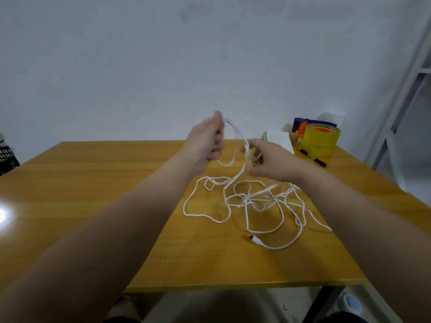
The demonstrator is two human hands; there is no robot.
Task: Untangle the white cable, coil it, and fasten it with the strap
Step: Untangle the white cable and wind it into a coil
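At the far left edge, beyond the table, sits a dark object (5,157) with a pale grid pattern, too cut off to identify. The wooden table (93,183) fills the middle of the view under a plain pale wall (140,66), with a bright glare patch near its left side. The left hand (205,141) is raised above the table's far half, its fingers curled round a loop of the white cable (246,200), which arcs up over the fist and drops back down on its right. Just beside it and a little lower, the right hand (268,162) reaches in from the right, and its thumb and fingers appear to pinch several hanging strands, though motion blur hides the exact grip. Below both hands the rest of the cable lies on the tabletop in a loose tangle of crossing loops, right of centre, with strands rising from it to the hands. Its USB plug (253,238) lies free on the wood at the near side of the tangle. At the table's far right corner stand a white card (279,139), a purple and orange tape dispenser (302,125) and stacked rolls of yellow tape (323,136), with a black marker (313,157) lying in front of them. A grey metal frame (407,89) slants up the right edge.
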